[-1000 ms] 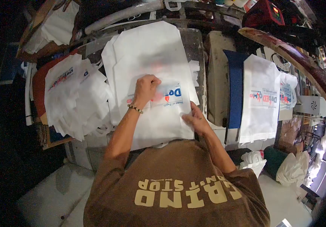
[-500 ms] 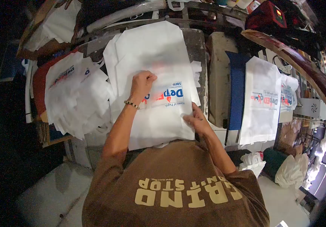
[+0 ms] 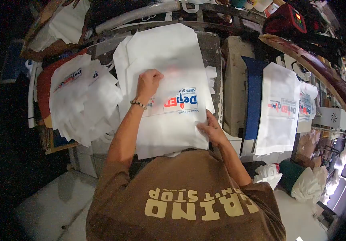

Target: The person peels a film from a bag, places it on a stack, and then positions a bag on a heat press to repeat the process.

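Observation:
A white bag (image 3: 173, 134) with blue and red print lies flat in front of me, upside down to my view, on top of other white bags (image 3: 120, 60). My left hand (image 3: 149, 82), with a beaded bracelet at the wrist, is closed over the bag, left of and above the print. Whatever its curled fingers may hold is hidden. At the bag's lower right edge, my right hand (image 3: 211, 128) pinches the material, thumb on top and the other fingers partly hidden.
Left of the work lies a loose pile of printed white bags (image 3: 80, 100). On the right, more printed bags (image 3: 276, 124) rest beside a blue panel (image 3: 251, 96). A red device (image 3: 283, 20) with a lit display stands at the back right.
My left hand has shifted slightly left and up over the bag, and more of the blue and red print shows. The right hand keeps its hold on the edge.

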Demonstrator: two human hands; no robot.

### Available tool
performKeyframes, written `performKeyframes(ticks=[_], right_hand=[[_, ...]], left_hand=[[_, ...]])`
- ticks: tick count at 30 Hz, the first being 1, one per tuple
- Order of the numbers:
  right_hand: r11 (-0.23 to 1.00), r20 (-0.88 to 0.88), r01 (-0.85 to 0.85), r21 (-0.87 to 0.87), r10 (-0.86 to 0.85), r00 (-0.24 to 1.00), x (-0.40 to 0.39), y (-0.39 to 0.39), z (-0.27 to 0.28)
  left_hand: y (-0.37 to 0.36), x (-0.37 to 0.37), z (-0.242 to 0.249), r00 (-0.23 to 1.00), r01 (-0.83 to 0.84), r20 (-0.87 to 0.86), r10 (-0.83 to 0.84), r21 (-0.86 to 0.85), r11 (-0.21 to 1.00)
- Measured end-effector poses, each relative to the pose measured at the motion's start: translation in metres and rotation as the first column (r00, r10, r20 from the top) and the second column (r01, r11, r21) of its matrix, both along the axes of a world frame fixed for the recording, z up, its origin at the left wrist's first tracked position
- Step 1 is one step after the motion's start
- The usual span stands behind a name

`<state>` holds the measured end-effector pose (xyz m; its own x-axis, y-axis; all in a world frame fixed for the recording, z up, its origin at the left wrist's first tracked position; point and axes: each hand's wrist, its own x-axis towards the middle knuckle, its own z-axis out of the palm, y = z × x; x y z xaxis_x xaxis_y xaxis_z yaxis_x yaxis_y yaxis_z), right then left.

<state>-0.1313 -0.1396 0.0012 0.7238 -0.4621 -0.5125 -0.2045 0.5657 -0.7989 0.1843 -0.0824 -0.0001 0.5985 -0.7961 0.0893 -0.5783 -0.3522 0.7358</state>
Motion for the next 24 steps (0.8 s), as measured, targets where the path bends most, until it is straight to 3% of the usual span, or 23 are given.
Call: performKeyframes(ticks=[3,9,15,22,24], right_hand=[[1.0,-0.009,-0.014,0.011,0.015,1.0,0.0,-0.001,0.001],[1.0,-0.018,0.011,0.026,-0.011,1.0,0.003,0.002,0.004],[1.0,-0.001,0.009,-0.022,-0.009,1.0,0.004,0.0,0.001],[0.999,0.008,-0.008,-0.045,0.008,1.0,-0.001,0.001,0.002],[0.999,0.009,0.006,-0.036,-0.006,1.0,0.0,0.003,0.003]], left_hand=[[0.0,0.002,-0.002,0.995,0.06,0.082,-0.062,0.021,0.998],[-0.002,0.019,-0.002,0.989,0.003,0.151,-0.004,0.003,1.0],[-0.002,0.039,-0.01,0.992,-0.077,0.095,0.079,-0.027,0.997],[-0.001,0.054,-0.003,0.989,-0.029,0.144,0.036,-0.055,0.998],[0.003,0.058,-0.004,0.986,-0.123,0.106,0.129,-0.064,0.99]])
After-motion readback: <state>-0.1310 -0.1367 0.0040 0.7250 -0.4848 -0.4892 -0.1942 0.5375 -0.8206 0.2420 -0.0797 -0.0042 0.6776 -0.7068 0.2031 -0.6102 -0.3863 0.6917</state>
